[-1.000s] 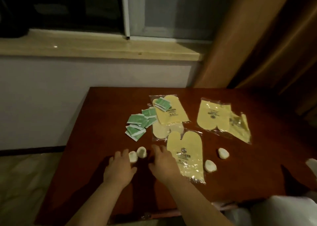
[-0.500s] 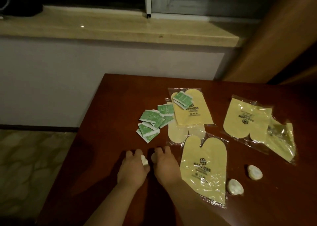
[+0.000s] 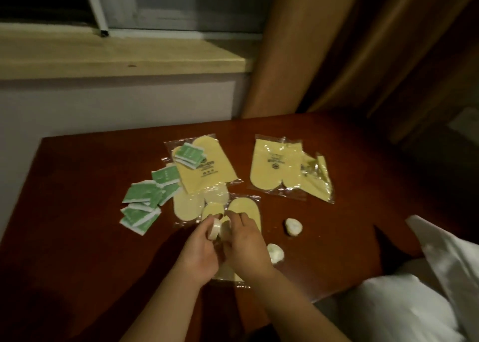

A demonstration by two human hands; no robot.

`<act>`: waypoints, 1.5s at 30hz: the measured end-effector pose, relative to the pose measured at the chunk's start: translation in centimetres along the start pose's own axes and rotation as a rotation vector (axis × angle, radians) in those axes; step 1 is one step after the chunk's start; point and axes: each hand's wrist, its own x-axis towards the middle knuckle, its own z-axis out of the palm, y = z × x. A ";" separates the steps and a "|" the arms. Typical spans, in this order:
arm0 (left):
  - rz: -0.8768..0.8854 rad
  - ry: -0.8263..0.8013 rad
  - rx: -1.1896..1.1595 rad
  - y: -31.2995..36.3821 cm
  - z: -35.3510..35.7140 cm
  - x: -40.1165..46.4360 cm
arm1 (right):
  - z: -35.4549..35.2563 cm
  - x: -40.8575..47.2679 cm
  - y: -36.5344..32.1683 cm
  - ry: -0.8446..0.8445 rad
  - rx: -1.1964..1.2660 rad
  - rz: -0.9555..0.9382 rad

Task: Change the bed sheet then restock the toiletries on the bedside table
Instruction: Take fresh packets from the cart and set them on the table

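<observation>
hands (image 3: 223, 243) pinching round soaps (image 3: 214, 228) above bedside table (image 3: 77, 238)

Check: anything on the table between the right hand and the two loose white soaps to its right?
Nothing visible. The right hand is over a yellow slipper pack; the nearer soap lies just right of it, the farther soap beyond, with only bare table between. Both hands already hold a white round piece.

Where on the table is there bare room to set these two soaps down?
Bare wood lies left of the green sachets, toward the table edge, and in front of them beside the left hand. Another patch lies behind the wrapped soaps, below the right slipper pack. The centre is crowded with packs.
</observation>
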 end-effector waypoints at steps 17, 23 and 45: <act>0.173 0.193 0.945 -4.2 4.9 3.2 | -2.6 -2.1 11.7 -0.070 -0.121 0.479; 0.075 0.226 0.765 -4.5 6.1 4.6 | -2.8 -1.1 11.2 0.096 0.018 0.277; -0.215 -0.728 0.797 -19.1 9.6 -14.2 | -10.6 -32.3 3.3 0.827 0.373 0.831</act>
